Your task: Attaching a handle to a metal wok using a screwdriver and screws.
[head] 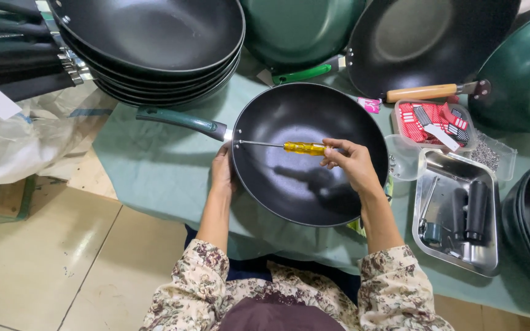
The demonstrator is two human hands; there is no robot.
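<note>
Inside black wok (302,184): screwdriver (295,148), right hand (348,160) gripping; metal tray (443,254) holds handles (468,211)

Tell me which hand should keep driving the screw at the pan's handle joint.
Right, most likely. The right hand holds the yellow-handled screwdriver, its tip at the joint inside the black pan. The left hand grips the rim beside the green handle.
</note>
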